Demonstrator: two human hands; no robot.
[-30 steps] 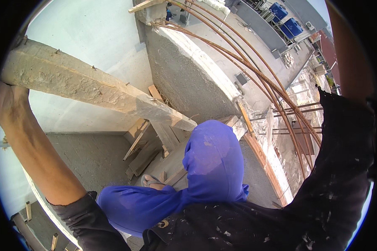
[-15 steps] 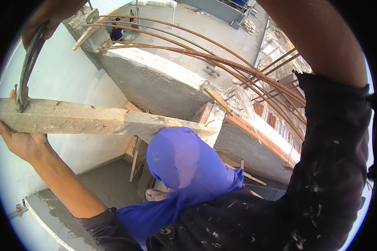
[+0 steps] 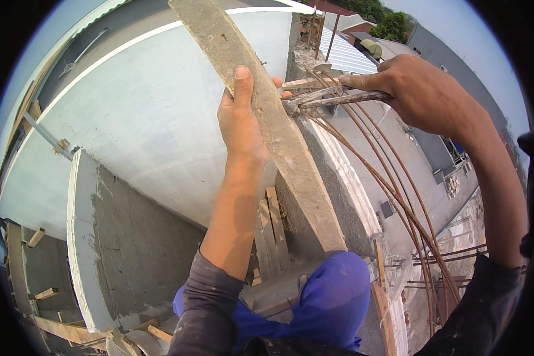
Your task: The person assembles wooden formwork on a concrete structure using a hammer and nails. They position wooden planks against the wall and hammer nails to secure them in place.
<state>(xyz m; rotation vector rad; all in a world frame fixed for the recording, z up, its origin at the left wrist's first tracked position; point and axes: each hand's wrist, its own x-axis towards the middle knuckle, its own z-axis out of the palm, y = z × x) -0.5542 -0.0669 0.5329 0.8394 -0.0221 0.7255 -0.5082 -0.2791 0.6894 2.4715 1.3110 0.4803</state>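
A long, cement-stained wooden plank (image 3: 296, 160) slants from the top of the view down to my knee in blue trousers (image 3: 338, 291). My left hand (image 3: 243, 113) is closed round its upper part, thumb on the near face and fingertips showing past the far edge. In my right hand (image 3: 418, 95) are metal pincers (image 3: 338, 99), gripped by the handles with the index finger stretched along one. Their jaws meet the plank's right edge, just beside my left fingertips. Whether a nail is between the jaws cannot be made out. A small nail (image 3: 263, 63) sticks out of the edge higher up.
Rusty bent rebars (image 3: 391, 184) arch along the right, beyond a rough concrete wall (image 3: 353, 178) with a white top. At the left stands a pale wall (image 3: 130, 107) and a lower partly plastered partition (image 3: 80, 237). Loose boards (image 3: 270, 231) lean below the plank.
My view has swung, and the plank now slants steeply instead of lying across. My right hand and the pincers have come to the plank's right edge, while my left hand still holds the plank.
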